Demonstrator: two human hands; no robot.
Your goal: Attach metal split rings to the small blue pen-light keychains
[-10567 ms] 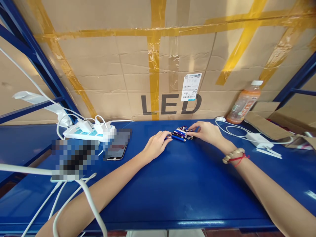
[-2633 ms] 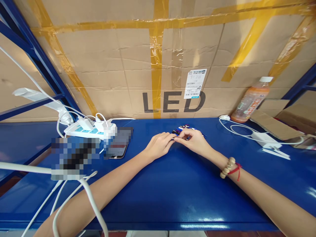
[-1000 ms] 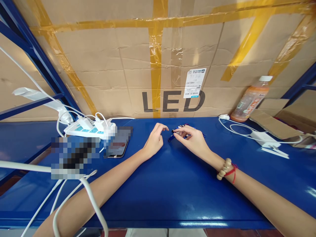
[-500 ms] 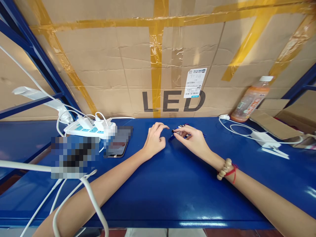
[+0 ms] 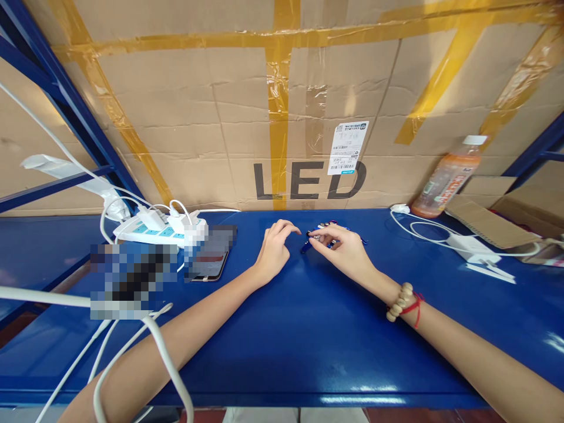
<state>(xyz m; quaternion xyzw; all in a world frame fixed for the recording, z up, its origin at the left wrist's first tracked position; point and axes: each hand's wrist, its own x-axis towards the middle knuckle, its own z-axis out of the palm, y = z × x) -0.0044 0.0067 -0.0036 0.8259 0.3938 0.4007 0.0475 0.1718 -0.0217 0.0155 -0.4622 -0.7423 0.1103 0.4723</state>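
Observation:
A small cluster of pen-like cylinders (image 5: 328, 228), blue, purple and silver, lies on the blue shelf top (image 5: 308, 329) near the cardboard wall. My right hand (image 5: 341, 249) rests beside it, thumb and fingers pinched on one small silver-tipped cylinder (image 5: 314, 235). A dark blue cylinder (image 5: 305, 247) lies on the surface just left of that hand. My left hand (image 5: 274, 249) hovers a little to the left, fingers loosely curled and apart, holding nothing. A bead bracelet with a red string (image 5: 403, 299) is on my right wrist.
A white power strip (image 5: 152, 233) with plugs and white cables stands at the left, a phone (image 5: 210, 258) beside it. An orange drink bottle (image 5: 445, 179) leans at the back right, near a white charger (image 5: 473, 249) and cardboard pieces (image 5: 489, 226). A taped cardboard box (image 5: 282, 106) forms the back wall.
My left hand has let go and drawn a little left from the right hand, its fingers opening. The right hand stays pinched at the cluster.

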